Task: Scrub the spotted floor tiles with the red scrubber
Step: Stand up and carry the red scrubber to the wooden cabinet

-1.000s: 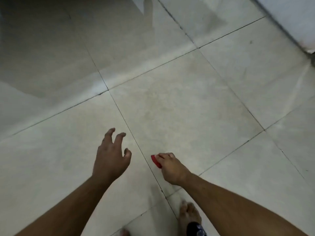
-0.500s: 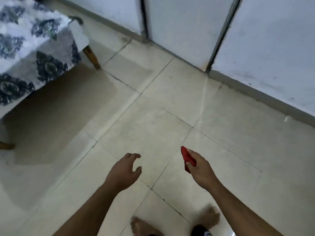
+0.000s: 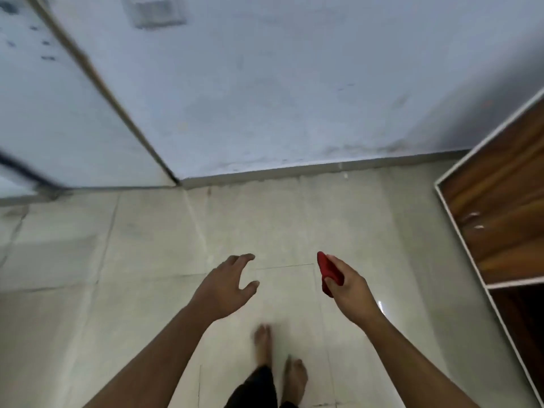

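Note:
My right hand (image 3: 350, 290) is held in the air above the floor, closed around the red scrubber (image 3: 327, 269), whose top end sticks out past the fingers. My left hand (image 3: 225, 287) hovers beside it to the left, holding nothing, fingers apart and curled. Pale beige floor tiles (image 3: 153, 248) lie below both hands; the picture is blurred and I cannot make out spots on them. Neither hand touches the floor.
A pale blue wall (image 3: 294, 83) with a grey skirting runs across ahead. A door or panel edge (image 3: 97, 81) slants at the left. A brown wooden cabinet with a white frame (image 3: 500, 207) stands at the right. My bare feet (image 3: 279, 360) are on the tiles below.
I have risen from crouching at the floor and the view has swung right, from open tiles past a patterned bed to the wall and cabinet. The scrubber has lifted off the floor in my right hand.

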